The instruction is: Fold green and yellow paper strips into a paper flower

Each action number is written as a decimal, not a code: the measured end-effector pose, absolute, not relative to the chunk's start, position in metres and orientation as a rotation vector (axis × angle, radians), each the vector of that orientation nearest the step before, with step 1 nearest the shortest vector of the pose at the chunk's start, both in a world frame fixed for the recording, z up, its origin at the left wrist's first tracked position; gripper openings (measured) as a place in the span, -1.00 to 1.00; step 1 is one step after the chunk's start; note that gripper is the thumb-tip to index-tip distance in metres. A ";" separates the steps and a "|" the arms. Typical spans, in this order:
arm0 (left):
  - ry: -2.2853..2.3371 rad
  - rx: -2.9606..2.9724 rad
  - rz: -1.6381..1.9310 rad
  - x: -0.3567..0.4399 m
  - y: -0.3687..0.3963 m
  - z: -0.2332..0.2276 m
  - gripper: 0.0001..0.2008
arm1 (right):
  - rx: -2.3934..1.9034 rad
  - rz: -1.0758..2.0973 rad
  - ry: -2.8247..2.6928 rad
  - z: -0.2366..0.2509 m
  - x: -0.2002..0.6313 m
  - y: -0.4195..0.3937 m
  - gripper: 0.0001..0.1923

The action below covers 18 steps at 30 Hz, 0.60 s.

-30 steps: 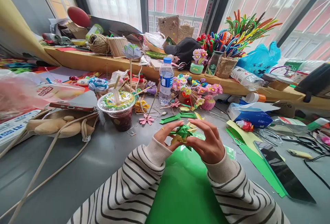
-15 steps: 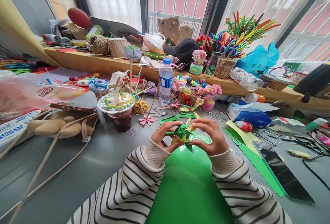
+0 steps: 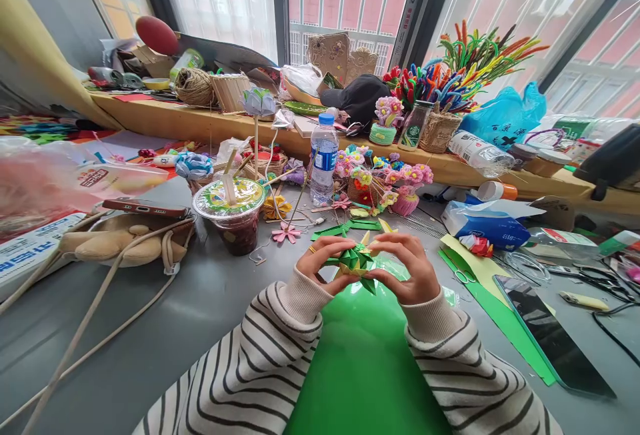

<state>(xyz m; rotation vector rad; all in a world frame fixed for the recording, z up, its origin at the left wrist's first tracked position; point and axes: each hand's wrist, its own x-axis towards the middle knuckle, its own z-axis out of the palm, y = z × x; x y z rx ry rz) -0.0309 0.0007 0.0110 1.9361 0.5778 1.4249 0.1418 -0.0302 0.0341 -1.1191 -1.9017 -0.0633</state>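
Observation:
A small folded paper piece (image 3: 356,261) in green and yellow, with pointed flaps, is held above the grey table between both hands. My left hand (image 3: 323,263) pinches its left side with curled fingers. My right hand (image 3: 407,267) grips its right side, fingers bent over the top. Both arms wear striped sleeves. Under the hands lies a large green sheet (image 3: 363,368) reaching to the near edge.
A sealed drink cup (image 3: 229,213) and water bottle (image 3: 323,158) stand beyond the hands among paper flowers (image 3: 380,178). A phone (image 3: 550,333) lies on green and yellow paper strips at right, near a tissue pack (image 3: 487,223). A plush toy with cords (image 3: 117,243) lies at left. The wooden sill (image 3: 165,118) is crowded.
Both hands have drawn closer around the folded piece and lifted slightly; the right fingers, spread a second ago, now curl over its top.

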 end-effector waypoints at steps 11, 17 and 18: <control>0.880 1.989 1.550 -0.028 0.002 0.008 -0.61 | -1.346 0.967 -1.635 0.027 0.127 -0.031 -0.73; 1.007 2.152 1.603 -0.023 0.001 0.004 -0.57 | -1.401 0.700 -1.481 0.017 0.121 -0.032 -0.76; 1.011 2.158 1.593 -0.022 0.001 0.003 -0.56 | -1.398 0.641 -1.498 0.016 0.119 -0.033 -0.78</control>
